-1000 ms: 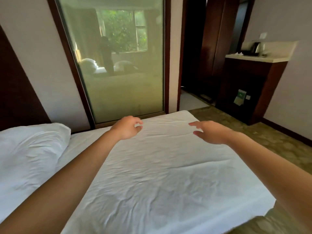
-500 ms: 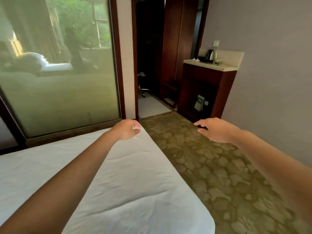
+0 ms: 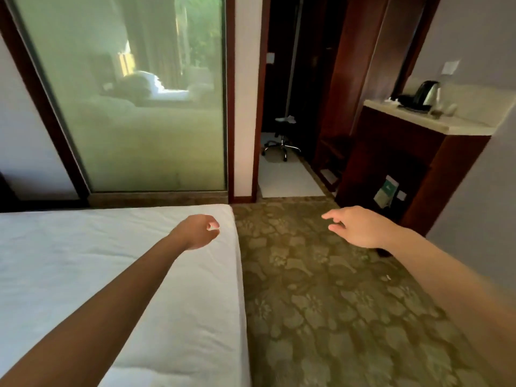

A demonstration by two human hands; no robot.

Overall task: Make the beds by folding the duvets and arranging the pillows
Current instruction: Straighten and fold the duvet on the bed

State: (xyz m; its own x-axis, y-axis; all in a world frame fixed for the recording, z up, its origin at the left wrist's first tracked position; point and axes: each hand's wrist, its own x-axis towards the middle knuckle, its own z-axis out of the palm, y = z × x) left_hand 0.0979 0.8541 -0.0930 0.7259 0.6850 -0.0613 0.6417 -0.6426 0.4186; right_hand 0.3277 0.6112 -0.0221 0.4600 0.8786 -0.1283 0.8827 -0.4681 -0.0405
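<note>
A bed with a white sheet [image 3: 69, 261] fills the lower left; its foot corner lies near the frame's centre. No duvet or pillow is in view. My left hand [image 3: 198, 230] hovers over that corner with fingers loosely curled and nothing in it. My right hand [image 3: 354, 226] is stretched out over the patterned carpet, right of the bed, fingers relaxed and empty.
A frosted glass panel [image 3: 139, 107] in a dark wood frame stands behind the bed. A doorway with a wheeled stool [image 3: 282, 135] opens beyond. A dark wood cabinet [image 3: 405, 163] with a kettle [image 3: 427, 93] stands at the right wall. Patterned carpet [image 3: 335, 317] covers the floor.
My view has swung right: the pillow left the frame, the bed slid to the lower left, and the carpet and cabinet came in. Both hands stay outstretched and empty.
</note>
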